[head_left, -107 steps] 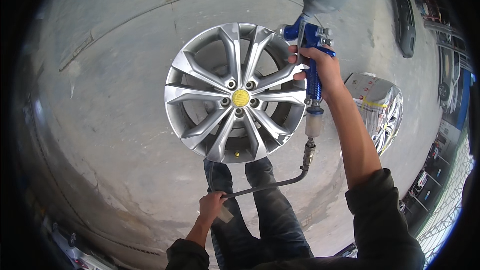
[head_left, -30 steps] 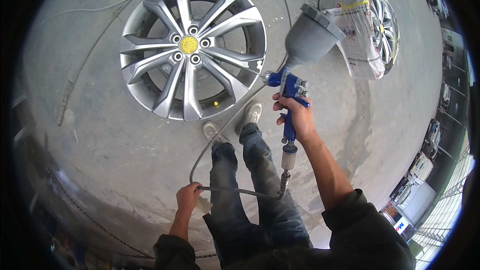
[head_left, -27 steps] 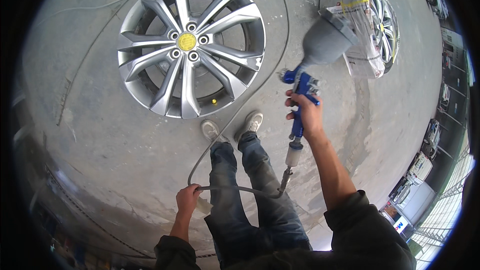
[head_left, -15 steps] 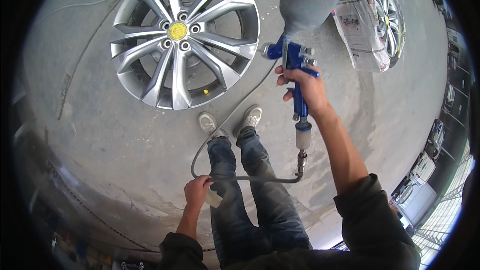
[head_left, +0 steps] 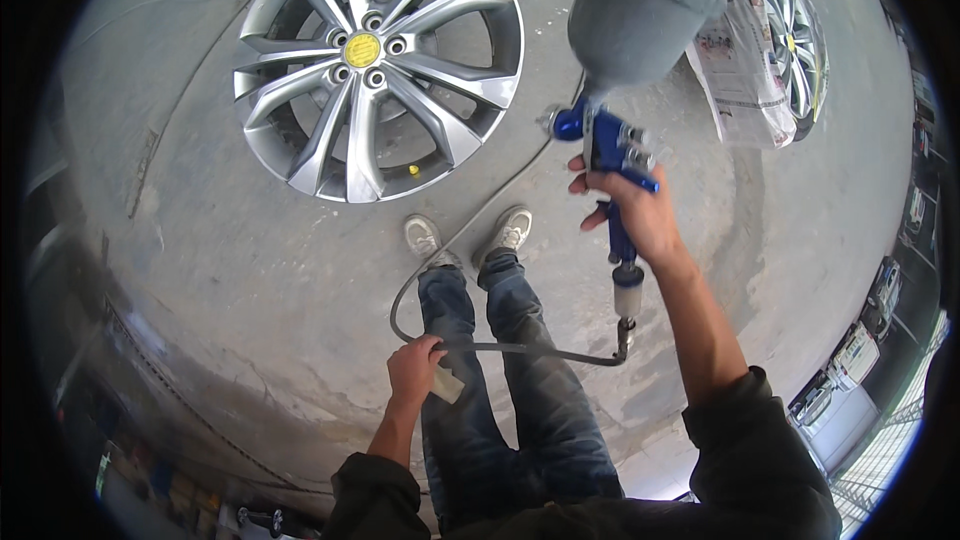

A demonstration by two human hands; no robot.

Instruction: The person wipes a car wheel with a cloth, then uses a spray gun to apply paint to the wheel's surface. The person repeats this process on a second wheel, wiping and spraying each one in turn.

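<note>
My right hand (head_left: 645, 210) is wrapped round the handle of a blue spray gun (head_left: 603, 135), held upright with its nozzle toward the left. A large grey paint cup (head_left: 635, 25) sits on top of the gun. Below the handle, a small clear filter (head_left: 627, 292) joins a metal fitting and a grey air hose (head_left: 540, 351). My left hand (head_left: 412, 370) is closed on that hose in front of my thighs. A pale cloth or paper piece (head_left: 446, 384) hangs at this hand. Ahead on the left lies a silver alloy wheel (head_left: 362, 155) with a yellow centre cap (head_left: 361, 51).
At the far right stands another wheel (head_left: 797, 45), partly covered by newspaper and plastic sheeting (head_left: 738, 80). The hose loops across the concrete floor (head_left: 250, 270) past my shoes (head_left: 512, 230). Parked cars (head_left: 880, 295) line the right rim.
My right hand and the spray gun have moved slightly right and down in view. The left hand, still on the hose, has shifted a little right. The wheels also sit slightly further right.
</note>
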